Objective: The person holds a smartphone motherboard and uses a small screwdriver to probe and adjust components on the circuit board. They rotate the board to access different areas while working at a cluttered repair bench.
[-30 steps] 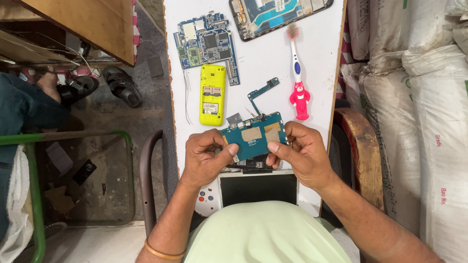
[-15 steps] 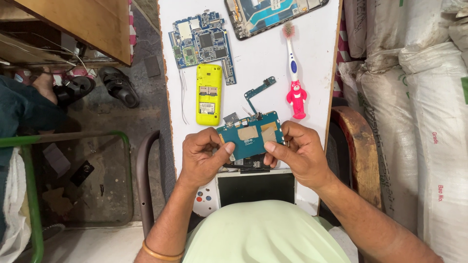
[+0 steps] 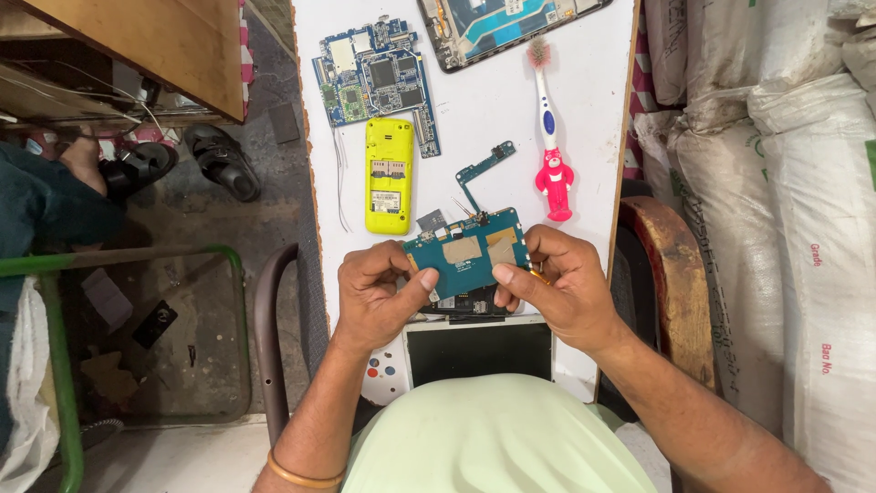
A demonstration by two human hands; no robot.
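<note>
Both my hands hold a teal circuit board (image 3: 467,256) just above the white table (image 3: 484,110). My left hand (image 3: 379,297) pinches its left edge and lower corner with thumb and fingers. My right hand (image 3: 557,283) grips the right edge, thumb pressed on the board's lower face, with a small orange thing partly hidden in the fingers. A thin teal flex strip (image 3: 481,173) sticks up from the board's top. Under the board lies a dark part, mostly hidden.
On the table lie a yellow phone body (image 3: 389,175), a blue circuit board (image 3: 372,73), an opened tablet shell (image 3: 506,23), a pink-handled toothbrush (image 3: 550,137) and a white-framed screen (image 3: 479,349) near me. White sacks (image 3: 776,183) stand at right; sandals (image 3: 219,160) on the floor left.
The view has shifted slightly; my hands keep their hold on the teal board, with only small finger adjustments.
</note>
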